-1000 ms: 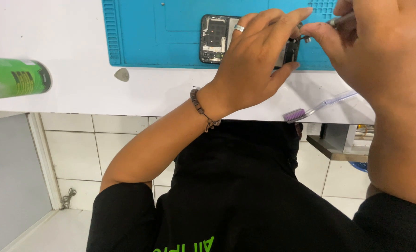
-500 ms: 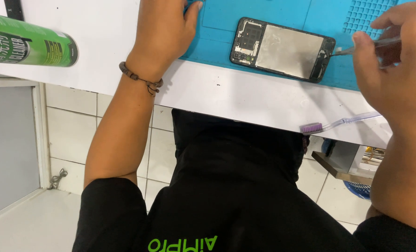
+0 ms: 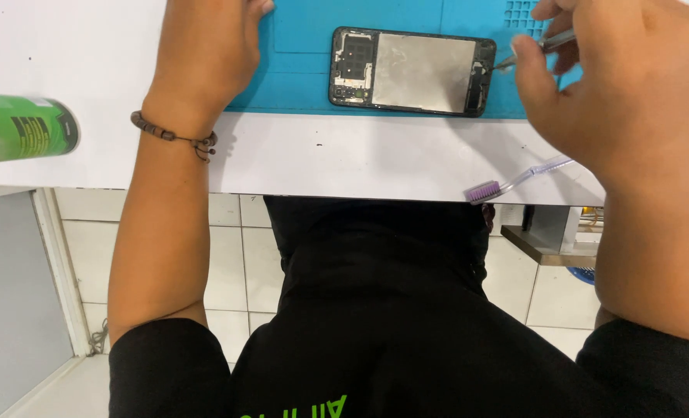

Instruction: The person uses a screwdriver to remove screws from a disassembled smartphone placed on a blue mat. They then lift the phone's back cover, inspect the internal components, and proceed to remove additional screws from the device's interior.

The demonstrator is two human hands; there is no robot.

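Note:
An opened black phone lies flat on a blue work mat, its inner metal plate and circuit parts showing. My right hand pinches slim metal tweezers whose tip reaches the phone's right end. My left hand rests palm down at the mat's left edge, apart from the phone; its fingers run out of view at the top. A beaded bracelet circles the left wrist.
A green spray can lies on its side at the left of the white table. A purple-headed toothbrush sits at the table's front edge under my right hand. Below are white tiles and a metal shelf.
My left hand has come off the phone and moved left to the mat's edge. The phone is now uncovered and lies level. The right hand stays at its right end with the tweezers.

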